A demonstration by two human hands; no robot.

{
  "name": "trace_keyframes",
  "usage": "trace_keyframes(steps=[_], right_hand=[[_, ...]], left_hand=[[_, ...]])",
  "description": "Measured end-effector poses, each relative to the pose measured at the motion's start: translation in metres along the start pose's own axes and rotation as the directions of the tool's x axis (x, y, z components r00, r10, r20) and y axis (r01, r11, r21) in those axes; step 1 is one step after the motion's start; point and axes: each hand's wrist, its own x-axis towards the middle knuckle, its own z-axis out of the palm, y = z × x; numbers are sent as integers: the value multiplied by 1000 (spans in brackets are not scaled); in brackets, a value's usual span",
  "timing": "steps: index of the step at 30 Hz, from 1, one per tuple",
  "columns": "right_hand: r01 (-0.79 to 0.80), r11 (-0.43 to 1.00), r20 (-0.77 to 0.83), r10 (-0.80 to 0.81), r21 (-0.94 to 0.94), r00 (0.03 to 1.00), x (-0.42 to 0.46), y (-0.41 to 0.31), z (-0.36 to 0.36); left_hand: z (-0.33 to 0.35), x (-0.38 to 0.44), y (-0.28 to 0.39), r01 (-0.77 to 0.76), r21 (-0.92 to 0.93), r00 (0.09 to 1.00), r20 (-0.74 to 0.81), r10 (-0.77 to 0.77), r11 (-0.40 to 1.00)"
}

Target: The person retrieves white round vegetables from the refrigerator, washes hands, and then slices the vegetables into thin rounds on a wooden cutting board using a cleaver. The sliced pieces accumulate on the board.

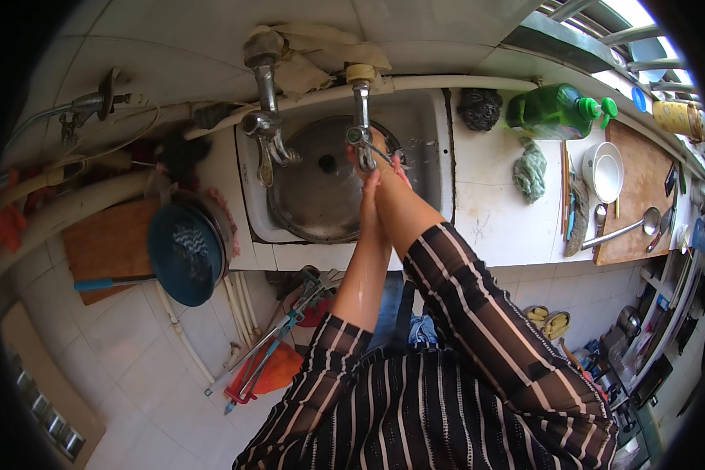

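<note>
My left hand [371, 181] is wrapped around my right wrist, its thumb on the near side and its fingertips showing on the right. Directly beneath the right-hand chrome tap [361, 108] is my right hand [379, 141]; the tap partly covers it, so its fingers are unclear. Wet streaks shine on my left forearm. Below both hands, a round metal basin [305, 202] sits in the white sink [440, 194]. Splashes show in the sink to the right of my hands. A second chrome tap [265, 88] stands to the left, above the basin.
Right of the sink lie a dark scouring pad [480, 110], a green pump bottle [546, 111] and a green cloth [530, 170]. Farther right are white bowls [604, 173], a ladle [623, 235] and a wooden board [640, 153]. A blue pan [185, 252] hangs left; a folded mop [270, 341] stands below.
</note>
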Motion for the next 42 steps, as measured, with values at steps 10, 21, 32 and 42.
trace_keyframes(steps=[10,21,32,42], right_hand=[[282,143,301,140,-949,943,-15,6,-7],[-489,857,23,492,162,870,-67,-14,-19],[287,617,130,-287,-733,949,-83,-28,-41],[-145,823,51,140,549,989,-84,6,-25]], left_hand=[[-23,25,25,20,582,926,-318,205,813],[-47,52,53,-121,414,983,-77,167,902],[-60,70,60,-125,428,982,-75,174,895],[-33,48,47,-211,541,961,-38,274,814]])
